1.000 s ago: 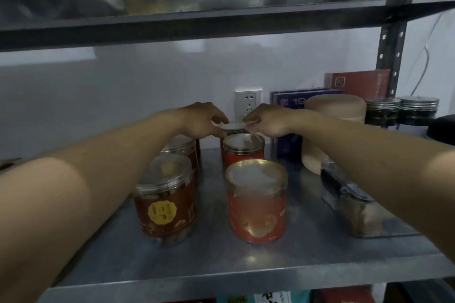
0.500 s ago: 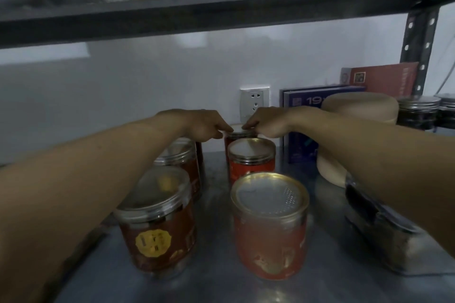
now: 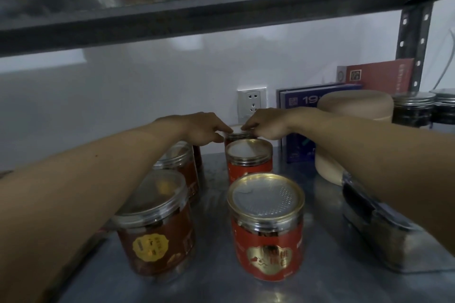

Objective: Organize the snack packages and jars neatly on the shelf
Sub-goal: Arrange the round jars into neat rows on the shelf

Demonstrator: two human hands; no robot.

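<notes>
- Head view: our hands meet on the rear jar [image 3: 237, 136], which stands at the back of the shelf [image 3: 214, 285], last in a row behind the middle red jar [image 3: 249, 162] and the front red jar [image 3: 267, 233].
- A second ago the jar's pale lid sat higher between our fingertips. Now it lies low on the jar, and both hands are where they were.
- Our left hand [image 3: 204, 128] curls its fingers [image 3: 221, 130] onto the lid's left rim. Our right hand [image 3: 267, 124] curls its fingers [image 3: 248, 126] onto the right rim, so both are clamped on the lid.
- Both red jars are closed with gold-rimmed lids, and the front one shows dark pieces inside.
- To the left, the front brown jar [image 3: 157, 233] and the second brown jar [image 3: 183, 167] wear clear lids over brown snacks.
- To the right, a clear box [image 3: 384, 236] holds dark contents we cannot identify, and a beige canister [image 3: 354, 110] stands closed behind it.
</notes>
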